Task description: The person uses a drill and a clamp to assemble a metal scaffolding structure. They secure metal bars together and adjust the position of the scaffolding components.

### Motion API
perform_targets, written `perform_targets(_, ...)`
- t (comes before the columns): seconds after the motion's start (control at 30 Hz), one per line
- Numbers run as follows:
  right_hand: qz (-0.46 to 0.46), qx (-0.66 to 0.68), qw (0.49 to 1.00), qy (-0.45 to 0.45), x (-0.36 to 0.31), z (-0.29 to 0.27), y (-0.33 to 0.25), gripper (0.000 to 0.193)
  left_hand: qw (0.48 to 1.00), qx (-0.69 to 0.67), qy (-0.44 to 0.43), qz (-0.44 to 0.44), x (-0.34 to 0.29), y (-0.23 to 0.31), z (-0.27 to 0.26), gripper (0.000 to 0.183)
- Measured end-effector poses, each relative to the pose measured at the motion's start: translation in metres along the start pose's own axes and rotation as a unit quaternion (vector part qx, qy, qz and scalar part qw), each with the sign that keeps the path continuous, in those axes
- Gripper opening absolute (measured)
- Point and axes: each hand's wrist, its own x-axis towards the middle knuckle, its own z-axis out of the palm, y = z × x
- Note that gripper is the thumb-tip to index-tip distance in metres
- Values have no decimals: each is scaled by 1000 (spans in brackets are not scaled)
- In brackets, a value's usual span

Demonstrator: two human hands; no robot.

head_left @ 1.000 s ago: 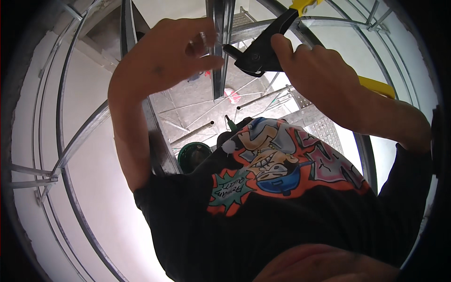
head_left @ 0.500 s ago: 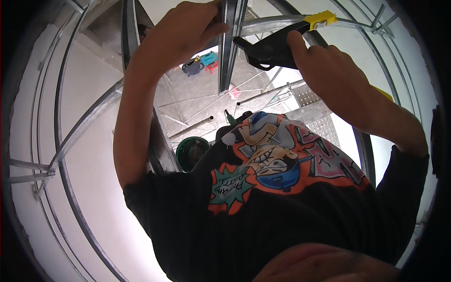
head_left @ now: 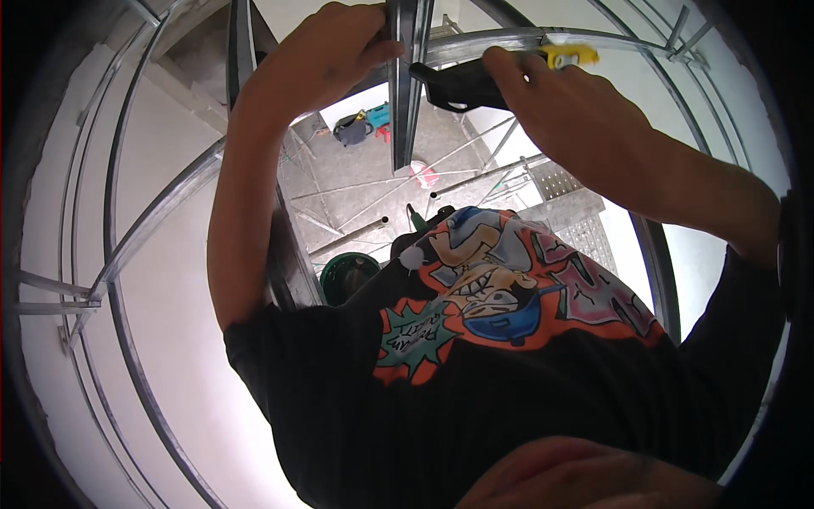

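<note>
A straight galvanized metal channel (head_left: 405, 119) hangs down in front of me at the top middle. My left hand (head_left: 335, 55) is closed on its left edge near the top, the thumb against its face and the other fingers partly hidden. In my right hand (head_left: 572, 110) is a black hand tool (head_left: 466, 85) with a yellow end; its exact kind cannot be made out. The fingers are wrapped round the tool's body. Its black tip points left and appears to touch or nearly touch the right side of the channel.
Curved metal framing rails (head_left: 127, 356) run along both sides. Far below, a grey floor shows a blue-and-dark bag (head_left: 352, 129) and a red-white bucket (head_left: 424, 175). Scaffold tubes (head_left: 352, 235) and a perforated platform (head_left: 585, 237) lie beneath me. A green bucket (head_left: 339, 276) is near my waist.
My right hand has moved left with the tool, bringing its black tip to the channel. The yellow end is now blurred and lower. My left hand keeps its hold.
</note>
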Motion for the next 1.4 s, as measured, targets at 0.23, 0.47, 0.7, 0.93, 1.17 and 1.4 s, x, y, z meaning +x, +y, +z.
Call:
perform_targets(0.23,-10,-32,999,-13,17,-36,-28,36,999,-23,-4,35,3,-14,3,19)
perform_targets(0.47,-38,-36,997,-61,43,-41,-23,28,984,-119,30,131,9,-25,26,22)
perform_targets(0.7,65,201,975,-74,15,-6,16,30,986,-136,-64,-69,16,18,-9,25)
perform_targets(0.93,87,410,908,16,-2,68,18,42,990,-96,-70,-76,7,16,-20,24)
perform_targets(1.17,132,393,909,52,-38,89,39,36,968,-44,226,-102,-50,1,-43,22)
perform_targets(1.4,85,469,876,-77,-40,81,40,36,908,-53,263,-321,-134,-35,-69,17)
